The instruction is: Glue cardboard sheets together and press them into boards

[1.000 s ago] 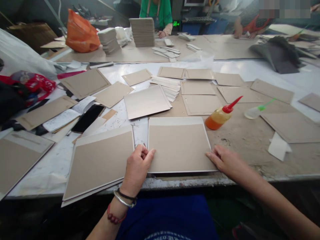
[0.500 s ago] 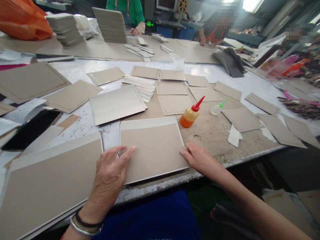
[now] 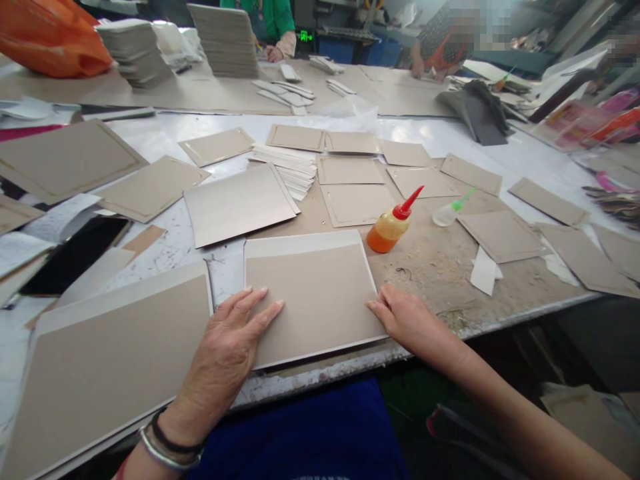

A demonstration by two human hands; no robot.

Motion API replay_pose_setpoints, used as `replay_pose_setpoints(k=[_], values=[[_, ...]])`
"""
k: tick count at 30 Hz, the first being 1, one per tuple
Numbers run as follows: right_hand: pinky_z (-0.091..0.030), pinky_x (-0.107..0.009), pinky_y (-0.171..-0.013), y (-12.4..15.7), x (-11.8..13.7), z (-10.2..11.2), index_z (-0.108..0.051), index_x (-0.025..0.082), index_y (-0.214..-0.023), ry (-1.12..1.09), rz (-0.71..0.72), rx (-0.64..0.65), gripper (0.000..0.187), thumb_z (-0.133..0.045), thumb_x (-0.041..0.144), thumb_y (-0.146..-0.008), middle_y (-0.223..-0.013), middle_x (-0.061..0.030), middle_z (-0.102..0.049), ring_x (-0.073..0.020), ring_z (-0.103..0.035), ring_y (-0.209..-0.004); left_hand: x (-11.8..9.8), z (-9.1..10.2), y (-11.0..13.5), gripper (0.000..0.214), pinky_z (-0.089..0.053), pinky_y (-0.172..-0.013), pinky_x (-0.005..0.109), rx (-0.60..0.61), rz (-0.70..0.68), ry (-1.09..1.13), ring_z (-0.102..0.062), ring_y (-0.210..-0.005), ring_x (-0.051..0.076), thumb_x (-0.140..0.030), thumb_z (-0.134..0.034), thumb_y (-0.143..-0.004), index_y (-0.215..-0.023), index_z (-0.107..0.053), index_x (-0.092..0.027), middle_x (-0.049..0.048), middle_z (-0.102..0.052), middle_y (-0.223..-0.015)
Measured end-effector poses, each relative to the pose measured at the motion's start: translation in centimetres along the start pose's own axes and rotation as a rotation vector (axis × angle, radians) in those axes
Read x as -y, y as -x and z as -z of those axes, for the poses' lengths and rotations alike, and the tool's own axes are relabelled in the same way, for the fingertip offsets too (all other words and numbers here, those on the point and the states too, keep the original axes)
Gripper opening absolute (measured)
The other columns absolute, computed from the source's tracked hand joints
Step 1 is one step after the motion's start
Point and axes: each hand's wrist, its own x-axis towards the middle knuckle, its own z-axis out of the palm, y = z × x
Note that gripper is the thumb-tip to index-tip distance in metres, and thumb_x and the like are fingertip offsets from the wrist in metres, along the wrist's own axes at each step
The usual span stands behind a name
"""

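Observation:
A tan cardboard panel with a white border (image 3: 313,290) lies flat at the table's near edge, straight in front of me. My left hand (image 3: 227,350) rests open, fingers stretched flat on the panel's lower left corner. My right hand (image 3: 407,320) touches the panel's right edge with its fingers curled together; nothing shows inside them. A larger panel of the same kind (image 3: 107,363) lies to the left, overhanging the table edge.
A glue bottle with a red nozzle (image 3: 393,227) and a clear one with a green tip (image 3: 450,210) lie behind the panel. Several cardboard pieces (image 3: 353,200) and a stack of white sheets (image 3: 293,170) cover the table (image 3: 500,300). Other people work at the far side.
My left hand has gone from a loose fist at the panel's left edge to lying flat on it. My view swung to the right; the right hand stayed at the right edge.

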Motion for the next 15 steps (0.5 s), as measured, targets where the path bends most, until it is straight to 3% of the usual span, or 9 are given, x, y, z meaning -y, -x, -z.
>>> replay_pose_setpoints(k=[5,8,11,15], values=[[-0.029,-0.025,-0.056,0.0,0.1,0.1,-0.047,0.019,-0.074,0.022,-0.006,0.014,0.017,-0.043,0.028,-0.088,-0.066,-0.0046,-0.058,-0.0183,-0.055,-0.065,-0.2,0.2,-0.1,0.036,-0.038,-0.096,0.041,0.004,-0.004,-0.028,-0.042,-0.112,0.024,-0.015,-0.04,-0.088,-0.124,-0.045,-0.017,0.0092,-0.052,-0.118],[-0.029,-0.025,-0.056,0.0,0.1,0.1,-0.047,0.019,-0.074,0.035,0.003,0.015,0.017,-0.042,0.028,-0.088,-0.067,-0.0047,-0.058,-0.0184,-0.056,-0.065,-0.4,0.3,-0.4,0.04,-0.038,-0.093,0.043,0.041,0.004,-0.068,-0.042,-0.112,0.025,-0.028,-0.041,-0.089,-0.129,-0.038,-0.021,0.0088,-0.052,-0.118],[-0.029,-0.025,-0.056,-0.1,0.0,-0.1,-0.047,0.019,-0.075,0.053,0.016,0.005,0.017,-0.042,0.029,-0.088,-0.067,-0.0049,-0.058,-0.0187,-0.056,-0.066,-0.4,0.7,-0.7,0.039,-0.039,-0.087,0.046,0.117,-0.001,-0.122,-0.043,-0.11,0.028,-0.042,-0.041,-0.088,-0.125,-0.044,-0.031,0.0079,-0.05,-0.117],[-0.028,-0.026,-0.055,-0.1,-0.1,-0.5,-0.045,0.019,-0.074,0.103,0.005,0.001,0.017,-0.041,0.029,-0.088,-0.066,-0.0049,-0.058,-0.0196,-0.057,-0.065,-0.3,1.3,-1.1,0.047,-0.035,-0.09,0.052,0.18,-0.016,-0.157,-0.045,-0.107,0.03,-0.055,-0.049,-0.078,-0.119,-0.051,-0.032,0.0092,-0.052,-0.114]])
